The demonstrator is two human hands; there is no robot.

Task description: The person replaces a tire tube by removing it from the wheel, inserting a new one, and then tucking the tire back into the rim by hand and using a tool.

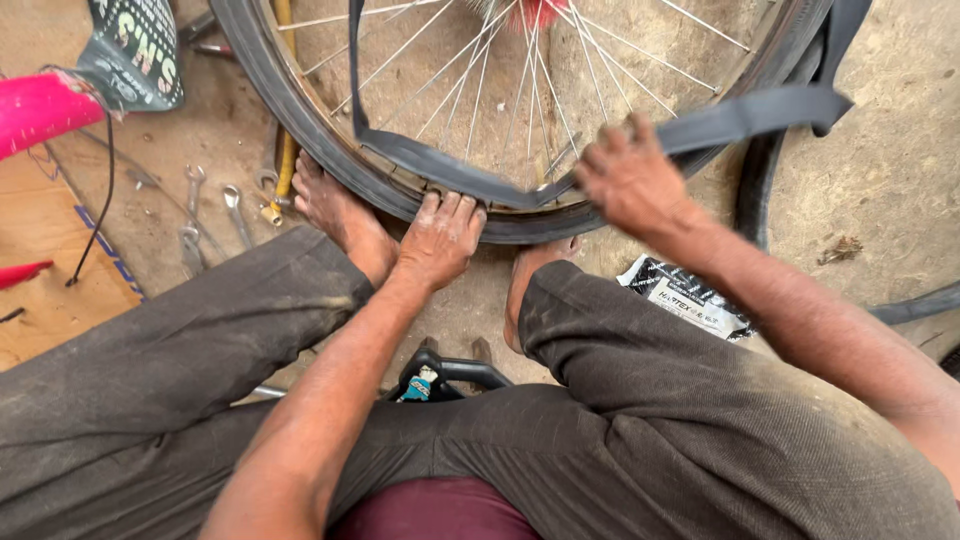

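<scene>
A flat black-and-white printed packet lies on the dirt floor, just right of the person's right knee, partly tucked under the forearm. At top left, a dark curved panel with pale lettering sits against the pink frame.

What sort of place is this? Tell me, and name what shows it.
Probably a roadside or backyard bicycle repair spot on bare ground. A spoked bicycle wheel has its black inner tube pulled out by the left hand and right hand, and spanners lie in the dirt.
</scene>
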